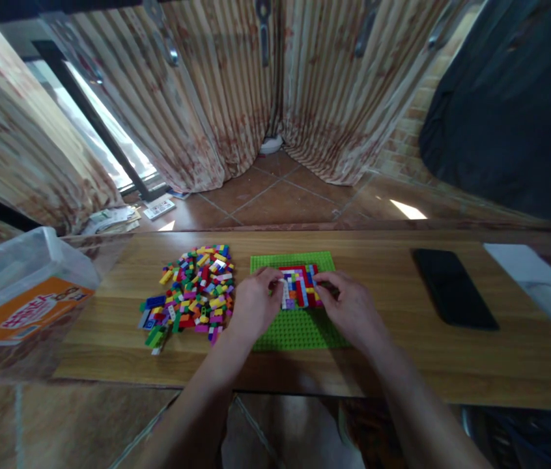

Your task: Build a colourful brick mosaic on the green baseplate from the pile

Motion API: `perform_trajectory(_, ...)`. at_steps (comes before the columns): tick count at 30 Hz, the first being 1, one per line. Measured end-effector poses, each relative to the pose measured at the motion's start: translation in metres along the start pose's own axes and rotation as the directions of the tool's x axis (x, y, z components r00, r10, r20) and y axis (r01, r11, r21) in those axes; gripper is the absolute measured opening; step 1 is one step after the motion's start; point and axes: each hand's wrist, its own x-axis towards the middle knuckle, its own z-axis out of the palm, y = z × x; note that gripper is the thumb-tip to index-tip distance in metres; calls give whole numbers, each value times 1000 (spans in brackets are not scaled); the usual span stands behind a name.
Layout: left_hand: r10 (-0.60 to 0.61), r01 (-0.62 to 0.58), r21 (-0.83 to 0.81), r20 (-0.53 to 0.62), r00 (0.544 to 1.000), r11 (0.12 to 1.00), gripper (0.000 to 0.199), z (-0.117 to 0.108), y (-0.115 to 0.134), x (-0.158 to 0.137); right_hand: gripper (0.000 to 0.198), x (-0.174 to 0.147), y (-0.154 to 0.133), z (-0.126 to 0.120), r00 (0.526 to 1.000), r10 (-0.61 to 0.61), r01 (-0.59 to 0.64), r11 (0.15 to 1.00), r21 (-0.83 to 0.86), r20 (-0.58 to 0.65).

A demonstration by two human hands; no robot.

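Note:
A green studded baseplate (299, 332) lies on the table in front of me. On its upper middle sits a low block of toy bricks (299, 286) in red, blue, white, purple and other colours. My left hand (257, 301) is at the left side of this block, thumb and fingers pinched beside its white bricks (285, 296). Whatever is between those fingertips is too small to make out. At the right side, my right hand (352, 307) has its thumb and index finger closed at the block's edge, their tips partly hiding what they touch.
A pile of loose coloured bricks (197, 293) spreads over the table (378, 365) left of the baseplate. A clear plastic box (53, 260) with an orange label stands at far left. To the right lie a black tablet-like slab (454, 286) and white paper (524, 264).

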Motion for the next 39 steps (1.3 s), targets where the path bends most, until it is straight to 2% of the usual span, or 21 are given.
perform_trajectory(8,-56,56,85,-5,998,995,13,4,3,0,21,1,1,-1,1000,-14,14,1000,-15,10)
perform_trajectory(18,-48,48,113,-9,999,992,11,6,4,2,21,1,2,-1,999,-35,35,999,-4,9)
perform_trajectory(26,-64,64,67,-11,998,996,10,9,5,3,21,1,3,0,999,-43,43,999,2,3)
perform_trajectory(33,-109,108,-44,-24,994,993,18,8,3,4,21,1,5,0,999,-51,51,999,2,0)
perform_trajectory(39,-103,102,-129,-2,995,986,21,6,1,5,21,0,4,0,998,-58,58,998,0,6)
